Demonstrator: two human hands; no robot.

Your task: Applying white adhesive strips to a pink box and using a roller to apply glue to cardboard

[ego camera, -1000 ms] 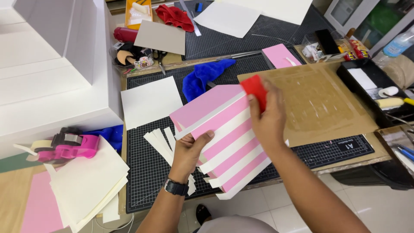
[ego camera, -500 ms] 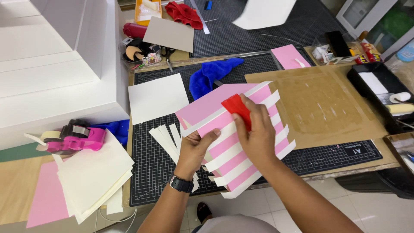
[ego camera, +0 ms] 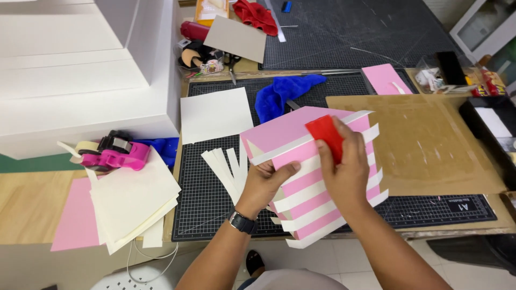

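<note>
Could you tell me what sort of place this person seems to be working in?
Probably a craft or model-making workbench: gridded cutting mats cover the table, cut white paper strips and a pink tape dispenser lie about, and both hands work on a pink box banded with white strips.

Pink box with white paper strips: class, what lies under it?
Under the pink box with white paper strips shows the black gridded cutting mat; whatever lies directly beneath is covered.

The right hand hides the red scraper's lower part; clutter at the frame's upper right is too small to identify.
</note>
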